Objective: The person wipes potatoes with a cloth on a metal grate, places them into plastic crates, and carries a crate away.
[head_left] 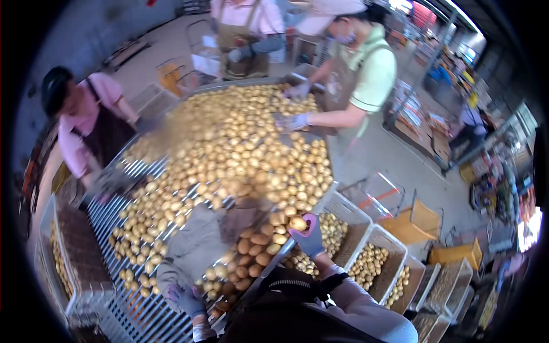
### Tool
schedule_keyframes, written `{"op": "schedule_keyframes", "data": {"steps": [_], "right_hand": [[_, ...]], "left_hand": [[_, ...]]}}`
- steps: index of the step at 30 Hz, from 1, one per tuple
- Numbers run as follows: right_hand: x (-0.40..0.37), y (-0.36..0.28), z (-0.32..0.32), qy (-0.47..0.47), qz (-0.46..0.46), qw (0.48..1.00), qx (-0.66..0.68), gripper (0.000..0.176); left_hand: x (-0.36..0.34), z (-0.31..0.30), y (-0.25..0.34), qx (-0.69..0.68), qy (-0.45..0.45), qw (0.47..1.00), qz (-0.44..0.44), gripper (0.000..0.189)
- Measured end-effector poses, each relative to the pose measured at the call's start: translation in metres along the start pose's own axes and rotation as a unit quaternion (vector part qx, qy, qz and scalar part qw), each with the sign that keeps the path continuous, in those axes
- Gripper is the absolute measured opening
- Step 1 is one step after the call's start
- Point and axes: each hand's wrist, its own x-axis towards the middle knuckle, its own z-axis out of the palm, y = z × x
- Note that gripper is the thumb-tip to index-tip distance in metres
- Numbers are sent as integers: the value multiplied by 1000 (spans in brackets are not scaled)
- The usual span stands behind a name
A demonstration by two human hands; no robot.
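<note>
Yellow-brown potatoes (240,126) cover much of a slatted metal sorting table (148,320). My right hand (310,240), in a grey glove with pink-purple fingertips, is closed around a single potato (298,223) at the table's near right edge. Lower left, my gloved left hand (186,299) grips the near end of a grey cloth sack (197,243), which lies across the slats. Browner, shaded potatoes (256,250) are heaped between the sack and the near edge.
Plastic crates of potatoes (369,260) line the right side, and another crate (86,280) stands at left. Three co-workers stand around the table: one left (86,123), one at the back (246,34), one right (360,74). Yellow chairs (420,222) stand beyond the crates.
</note>
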Motion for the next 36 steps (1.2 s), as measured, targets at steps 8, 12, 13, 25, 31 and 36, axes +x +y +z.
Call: {"op": "schedule_keyframes", "data": {"steps": [8,12,13,25,31,36], "right_hand": [[-67,66,-118,181,46,982,9,45],[-128,102,-155,293,426,727,451,41],[-141,103,-158,371,453,654,478,38],[-165,113,-415,425,109,820,368,17],[-85,80,-486,389,-46,832,393,29],[-40,140,-276,232,58,970,-46,27]], "left_hand": [[6,25,-13,177,24,983,29,57],[7,-49,51,197,-122,972,-26,65],[8,-40,46,195,-121,973,-17,65],[-1,-1,-10,151,34,984,88,68],[2,13,-26,154,6,987,41,67],[11,38,-52,-90,183,975,93,46]]}}
